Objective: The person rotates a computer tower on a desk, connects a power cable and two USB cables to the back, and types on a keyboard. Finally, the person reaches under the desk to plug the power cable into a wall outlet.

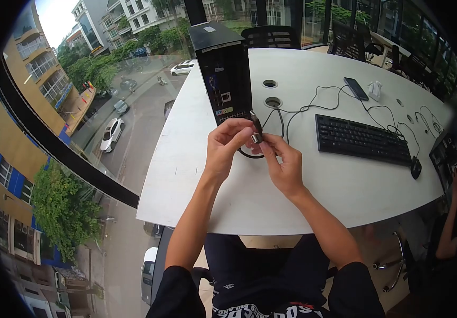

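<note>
Both my hands meet over the white table (196, 175), just in front of the black computer tower (223, 74), whose rear ports face me. My left hand (227, 144) pinches a black cable plug (255, 125) with a metal end. My right hand (284, 161) holds the same cable just below the plug. The black cable (281, 119) loops under my hands and runs toward a round hole in the table (273, 102).
A black keyboard (362, 139) and a mouse (415, 168) lie to the right, with thin cables between them. A phone (356, 88) and a small white object (375, 90) sit farther back. Black chairs (271, 36) stand behind the table. Another person's arm (454, 212) shows at the right edge.
</note>
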`<act>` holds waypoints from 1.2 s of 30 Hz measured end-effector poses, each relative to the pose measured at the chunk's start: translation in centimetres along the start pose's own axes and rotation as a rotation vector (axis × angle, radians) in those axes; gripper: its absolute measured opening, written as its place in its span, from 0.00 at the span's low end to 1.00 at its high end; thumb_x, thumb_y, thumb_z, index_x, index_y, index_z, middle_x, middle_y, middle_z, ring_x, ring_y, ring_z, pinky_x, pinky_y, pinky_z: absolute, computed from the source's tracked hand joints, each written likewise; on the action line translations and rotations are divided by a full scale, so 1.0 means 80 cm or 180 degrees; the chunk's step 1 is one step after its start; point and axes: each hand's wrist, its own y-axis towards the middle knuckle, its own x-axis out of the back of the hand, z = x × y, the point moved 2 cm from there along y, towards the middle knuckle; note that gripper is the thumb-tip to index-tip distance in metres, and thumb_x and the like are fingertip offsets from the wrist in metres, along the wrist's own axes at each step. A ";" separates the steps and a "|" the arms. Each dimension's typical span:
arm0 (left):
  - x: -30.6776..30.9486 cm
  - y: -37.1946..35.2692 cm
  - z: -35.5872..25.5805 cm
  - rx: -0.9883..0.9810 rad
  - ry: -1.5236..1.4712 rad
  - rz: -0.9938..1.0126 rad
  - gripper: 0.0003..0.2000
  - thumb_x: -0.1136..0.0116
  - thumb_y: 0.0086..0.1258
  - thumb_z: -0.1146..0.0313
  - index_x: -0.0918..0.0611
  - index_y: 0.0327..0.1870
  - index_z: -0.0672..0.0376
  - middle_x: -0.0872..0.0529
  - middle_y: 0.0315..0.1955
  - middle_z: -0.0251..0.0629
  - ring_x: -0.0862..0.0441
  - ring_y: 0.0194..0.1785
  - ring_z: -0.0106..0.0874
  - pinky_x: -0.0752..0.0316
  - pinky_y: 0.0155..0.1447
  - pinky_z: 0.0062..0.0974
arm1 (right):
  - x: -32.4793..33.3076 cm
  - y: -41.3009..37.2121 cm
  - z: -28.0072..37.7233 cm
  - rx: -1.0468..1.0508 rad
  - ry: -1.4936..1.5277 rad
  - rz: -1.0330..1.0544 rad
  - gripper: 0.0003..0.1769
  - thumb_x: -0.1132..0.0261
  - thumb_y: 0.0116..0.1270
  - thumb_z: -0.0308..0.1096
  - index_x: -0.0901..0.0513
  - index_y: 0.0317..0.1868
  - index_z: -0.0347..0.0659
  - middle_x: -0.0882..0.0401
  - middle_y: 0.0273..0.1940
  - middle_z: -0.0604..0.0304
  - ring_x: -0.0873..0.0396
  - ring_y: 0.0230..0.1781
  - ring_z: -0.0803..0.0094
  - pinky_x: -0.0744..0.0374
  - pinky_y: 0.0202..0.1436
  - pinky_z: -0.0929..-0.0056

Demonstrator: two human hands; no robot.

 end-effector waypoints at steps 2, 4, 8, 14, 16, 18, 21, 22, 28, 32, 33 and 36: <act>-0.006 -0.001 -0.007 0.0083 -0.0052 0.0102 0.16 0.25 0.71 0.74 0.12 0.58 0.65 0.08 0.48 0.39 0.15 0.40 0.24 0.18 0.51 0.25 | 0.001 0.000 -0.004 -0.0143 0.0065 -0.0129 0.11 0.36 0.82 0.28 0.15 0.56 0.29 0.06 0.43 0.51 0.05 0.44 0.65 0.11 0.51 0.71; -0.027 -0.007 -0.018 0.0047 0.0143 0.0106 0.15 0.25 0.70 0.75 0.11 0.56 0.66 0.08 0.48 0.40 0.14 0.41 0.25 0.17 0.50 0.26 | 0.004 0.001 0.002 -0.0096 -0.0062 -0.0211 0.11 0.35 0.82 0.28 0.15 0.56 0.29 0.07 0.43 0.51 0.06 0.43 0.66 0.11 0.49 0.71; -0.024 -0.005 -0.007 -0.0098 0.0515 0.0121 0.10 0.25 0.71 0.77 0.09 0.50 0.67 0.09 0.48 0.43 0.13 0.42 0.28 0.16 0.47 0.27 | 0.004 0.001 0.006 -0.0003 -0.0146 -0.0153 0.10 0.34 0.81 0.27 0.15 0.55 0.29 0.07 0.42 0.52 0.06 0.42 0.67 0.12 0.47 0.72; -0.019 -0.005 -0.007 0.0046 0.0529 -0.0047 0.06 0.26 0.72 0.75 0.09 0.45 0.65 0.08 0.45 0.41 0.14 0.41 0.27 0.17 0.46 0.27 | 0.001 -0.001 0.001 0.0086 -0.0024 -0.0133 0.11 0.34 0.79 0.25 0.15 0.56 0.29 0.07 0.42 0.51 0.07 0.42 0.68 0.12 0.47 0.71; -0.015 -0.004 -0.004 0.0099 0.0497 -0.0077 0.06 0.25 0.72 0.74 0.10 0.45 0.64 0.08 0.45 0.40 0.14 0.41 0.26 0.17 0.47 0.27 | 0.001 -0.001 0.003 0.0073 0.0062 -0.0137 0.11 0.34 0.79 0.25 0.16 0.56 0.28 0.07 0.42 0.51 0.07 0.42 0.68 0.12 0.47 0.71; -0.013 -0.003 -0.002 0.0196 0.0525 -0.0014 0.10 0.24 0.70 0.74 0.12 0.49 0.63 0.08 0.46 0.39 0.13 0.44 0.25 0.18 0.50 0.26 | 0.001 -0.002 -0.001 0.0036 0.0072 -0.0113 0.11 0.35 0.80 0.26 0.17 0.57 0.28 0.08 0.42 0.50 0.08 0.41 0.68 0.12 0.47 0.71; -0.026 -0.004 -0.012 0.0271 0.0436 0.0113 0.15 0.25 0.69 0.75 0.15 0.55 0.63 0.08 0.46 0.39 0.12 0.46 0.25 0.18 0.52 0.26 | 0.004 -0.002 -0.002 -0.0111 0.0145 -0.0101 0.12 0.37 0.82 0.27 0.18 0.57 0.27 0.08 0.41 0.51 0.09 0.38 0.68 0.12 0.46 0.71; -0.028 -0.004 -0.012 0.0292 0.0376 0.0164 0.17 0.25 0.69 0.75 0.16 0.57 0.63 0.08 0.46 0.38 0.12 0.47 0.25 0.17 0.53 0.27 | 0.005 -0.002 -0.003 -0.0175 0.0179 -0.0099 0.12 0.38 0.82 0.28 0.18 0.58 0.27 0.08 0.40 0.51 0.09 0.37 0.69 0.13 0.45 0.71; -0.011 -0.001 0.000 0.0380 0.0157 0.0205 0.20 0.26 0.70 0.74 0.17 0.62 0.62 0.07 0.46 0.37 0.15 0.42 0.25 0.21 0.53 0.28 | 0.006 -0.002 0.003 -0.0222 0.0333 -0.0052 0.13 0.41 0.85 0.32 0.18 0.55 0.28 0.09 0.40 0.52 0.10 0.38 0.69 0.13 0.45 0.70; -0.009 -0.001 0.000 0.0278 0.0041 0.0106 0.17 0.28 0.72 0.74 0.14 0.61 0.64 0.07 0.44 0.37 0.18 0.40 0.24 0.24 0.51 0.27 | 0.008 -0.001 -0.002 0.0020 -0.0010 -0.0364 0.13 0.41 0.86 0.33 0.18 0.55 0.30 0.08 0.43 0.52 0.09 0.42 0.67 0.14 0.48 0.69; -0.010 -0.001 -0.001 0.0267 0.0031 0.0120 0.17 0.28 0.72 0.74 0.14 0.60 0.64 0.07 0.45 0.38 0.18 0.41 0.24 0.24 0.52 0.26 | 0.010 0.002 0.001 0.0024 0.0001 -0.0444 0.13 0.40 0.86 0.33 0.18 0.55 0.30 0.07 0.43 0.52 0.09 0.43 0.67 0.14 0.48 0.69; -0.004 0.000 -0.001 0.0239 0.0073 0.0170 0.16 0.29 0.73 0.75 0.12 0.60 0.64 0.07 0.46 0.39 0.17 0.45 0.24 0.24 0.54 0.26 | 0.014 0.006 -0.004 -0.0031 0.0014 -0.0540 0.13 0.40 0.86 0.33 0.18 0.56 0.30 0.07 0.45 0.51 0.08 0.46 0.66 0.15 0.48 0.70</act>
